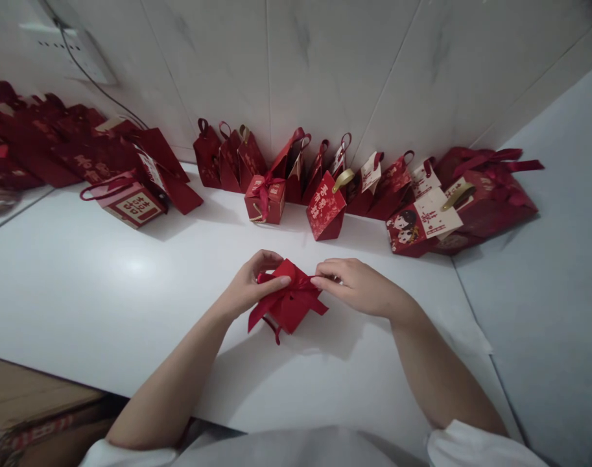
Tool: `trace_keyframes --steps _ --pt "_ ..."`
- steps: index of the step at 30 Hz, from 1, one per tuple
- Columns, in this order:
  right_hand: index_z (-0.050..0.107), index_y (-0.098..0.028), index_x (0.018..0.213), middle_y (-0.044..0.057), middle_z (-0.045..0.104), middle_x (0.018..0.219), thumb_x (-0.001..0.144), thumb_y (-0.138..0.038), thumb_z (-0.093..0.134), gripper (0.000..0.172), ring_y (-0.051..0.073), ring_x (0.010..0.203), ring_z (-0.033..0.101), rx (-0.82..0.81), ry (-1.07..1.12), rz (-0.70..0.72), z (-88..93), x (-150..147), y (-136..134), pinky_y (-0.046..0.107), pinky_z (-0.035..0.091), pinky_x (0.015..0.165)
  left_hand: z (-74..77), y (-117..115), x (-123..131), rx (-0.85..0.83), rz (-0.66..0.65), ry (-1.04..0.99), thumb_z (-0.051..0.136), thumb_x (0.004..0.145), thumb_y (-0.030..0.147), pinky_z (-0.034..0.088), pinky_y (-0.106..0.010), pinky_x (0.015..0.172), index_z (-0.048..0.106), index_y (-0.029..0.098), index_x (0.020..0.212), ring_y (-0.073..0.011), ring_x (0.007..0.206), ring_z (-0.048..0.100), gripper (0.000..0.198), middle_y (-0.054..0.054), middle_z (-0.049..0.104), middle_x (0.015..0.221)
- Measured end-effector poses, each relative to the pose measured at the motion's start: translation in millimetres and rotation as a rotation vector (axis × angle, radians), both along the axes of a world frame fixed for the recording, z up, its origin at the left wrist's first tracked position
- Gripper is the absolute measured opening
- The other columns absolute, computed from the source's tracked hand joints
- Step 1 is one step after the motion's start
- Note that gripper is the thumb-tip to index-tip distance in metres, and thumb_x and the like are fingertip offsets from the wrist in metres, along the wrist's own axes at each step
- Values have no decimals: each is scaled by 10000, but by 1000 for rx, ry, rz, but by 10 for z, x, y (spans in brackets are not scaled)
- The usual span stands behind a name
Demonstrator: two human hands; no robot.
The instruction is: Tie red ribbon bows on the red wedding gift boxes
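In front of me on the white table is a small red gift box [296, 316], with a red ribbon [303, 299] tied in a bow on its top. My left hand [255, 280] is curled around the box's left side, its thumb pressing on the ribbon near the knot. At the right, my right hand [354, 283] pinches a loop of the bow between thumb and fingers. Ribbon tails hang over the left and right of the box. A thin dark red cord loop sticks out at its lower front.
Several red gift boxes with ribbon handles line the tiled wall; a bow-tied box [265, 200] and a pointed box [327, 207] stand before them. A pink-sided box [133, 202] is left, larger boxes [495, 194] right. Another person's hand [1, 201] shows at the far left edge.
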State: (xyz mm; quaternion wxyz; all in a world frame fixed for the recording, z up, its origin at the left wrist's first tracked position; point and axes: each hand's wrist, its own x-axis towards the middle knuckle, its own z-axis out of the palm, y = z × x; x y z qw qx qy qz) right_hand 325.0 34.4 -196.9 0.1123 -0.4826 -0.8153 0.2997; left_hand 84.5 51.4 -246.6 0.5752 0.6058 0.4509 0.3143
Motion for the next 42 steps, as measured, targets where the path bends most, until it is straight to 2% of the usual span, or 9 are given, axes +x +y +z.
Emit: trace_keyframes --steps 7,13,19,25,27,31,34,38,42 --pt "597 -213 835 5 623 853 954 -303 514 170 150 777 568 34 209 -75 -86 -81 33 265 402 717 17 -18 7 61 -95 136 770 746 445 447 -419 1050 564 266 1303 -274 1209 574 620 -76 598 1328" --pt "578 -208 809 16 616 843 956 -280 492 185 155 730 548 174 26 -153 -215 -173 80 273 370 680 -39 17 -5 86 -148 120 763 757 425 455 -422 1036 581 258 1250 -260 1161 598 552 -73 618 1283" --pt "601 -218 842 22 652 897 979 -303 446 224 170 784 586 90 -21 -150 -279 -207 98 281 382 693 -24 -12 23 62 -131 122 752 762 381 484 -401 990 577 249 1216 -270 1204 569 504 -78 621 1253" --pt "591 -221 976 38 638 1017 979 -260 466 132 161 785 622 237 43 -268 -135 -136 3 293 427 716 -33 -41 62 6 -40 72 751 758 396 529 -373 912 560 237 1199 -260 1157 589 506 -80 622 1236" --pt "587 -214 993 49 634 1015 985 -257 466 129 167 815 624 315 73 -201 -44 -144 -87 298 446 743 -48 -40 73 -12 19 33 749 759 413 536 -369 895 553 232 1205 -264 1149 594 520 -89 625 1232" --pt "624 -186 950 87 649 991 1000 -271 434 214 215 907 605 438 -12 170 40 -269 -292 350 466 829 -57 -33 87 -44 75 -26 753 761 397 533 -371 888 543 219 1234 -251 1083 623 547 -95 644 1193" --pt "660 -177 932 105 643 1144 991 -257 448 234 244 1043 581 509 -70 357 -5 -393 -390 391 456 912 -46 -29 87 -51 76 -38 752 765 395 522 -377 908 541 221 1255 -242 1060 630 560 -89 641 1179" --pt "673 -175 1049 83 517 1436 969 -285 494 224 267 1302 446 518 -73 478 -100 -481 -418 454 345 1102 -32 -14 76 -45 79 -28 755 762 404 499 -385 939 565 226 1250 -250 1084 616 554 -83 633 1187" --pt "520 -114 1343 99 539 1427 966 -175 448 389 236 1363 403 487 -68 490 -147 -480 -420 468 241 1181 -22 -9 64 -61 85 -34 743 778 402 488 -374 947 564 222 1255 -244 1083 615 541 -82 638 1183"
